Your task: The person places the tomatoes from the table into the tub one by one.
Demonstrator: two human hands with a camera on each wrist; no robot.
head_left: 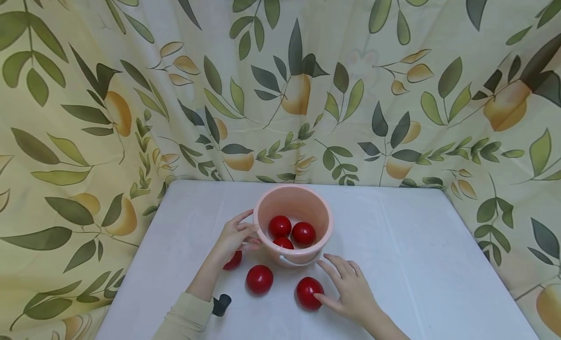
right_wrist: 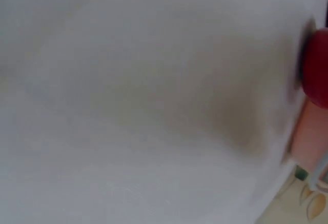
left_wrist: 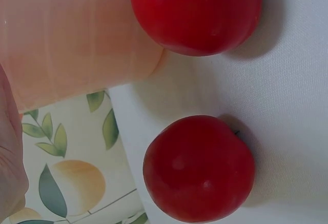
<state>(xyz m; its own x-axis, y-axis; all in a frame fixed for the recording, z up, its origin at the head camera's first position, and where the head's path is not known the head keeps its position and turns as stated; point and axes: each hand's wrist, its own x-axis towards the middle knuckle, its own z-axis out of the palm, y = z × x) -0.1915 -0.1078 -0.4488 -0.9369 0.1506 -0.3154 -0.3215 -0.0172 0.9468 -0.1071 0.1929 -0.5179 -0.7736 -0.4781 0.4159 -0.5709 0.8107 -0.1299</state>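
Observation:
A pink bucket with a white handle stands upright on the table, and three tomatoes lie inside it. My left hand touches the bucket's left side near the rim, fingers spread. My right hand is spread beside a tomato in front of the bucket, its thumb overlapping the fruit's right side; contact is unclear. Left of that lies another tomato. A third tomato is partly hidden by my left hand. Two tomatoes show large in the left wrist view.
A white cloth covers the table. Behind and to the sides hangs a curtain printed with leaves and fruit. A black device sits at my left wrist.

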